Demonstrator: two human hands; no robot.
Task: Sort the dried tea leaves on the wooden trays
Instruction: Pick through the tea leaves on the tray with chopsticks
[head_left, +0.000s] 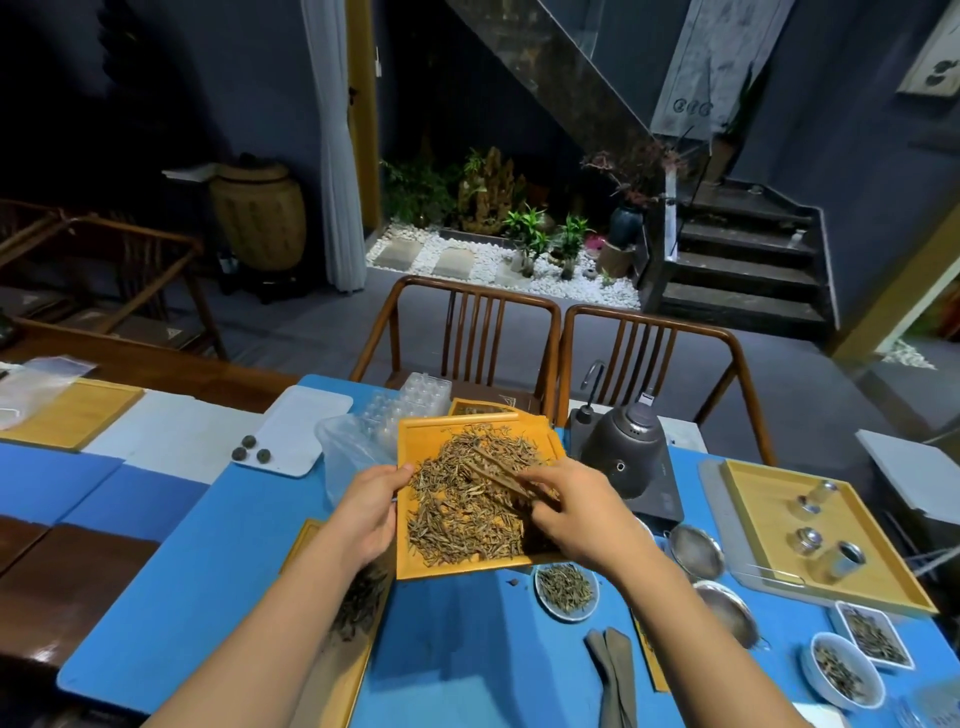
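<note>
An orange wooden tray (415, 439) is held tilted above the blue table, covered with a loose pile of dried tea leaves (467, 514). My left hand (371, 506) grips the tray's left edge. My right hand (576, 512) holds a brown wooden tong or scoop (493, 470) that lies across the leaves. Below my left forearm a second wooden tray (337, 670) carries a darker heap of leaves (361, 597), partly hidden by the arm.
A small white dish of leaves (566, 590) sits just right of the held tray. A dark kettle (623, 452) stands behind it. At right are metal strainers (696, 551), a tray with small tins (826, 540) and two white bowls of leaves (841, 670). Chairs stand beyond the table.
</note>
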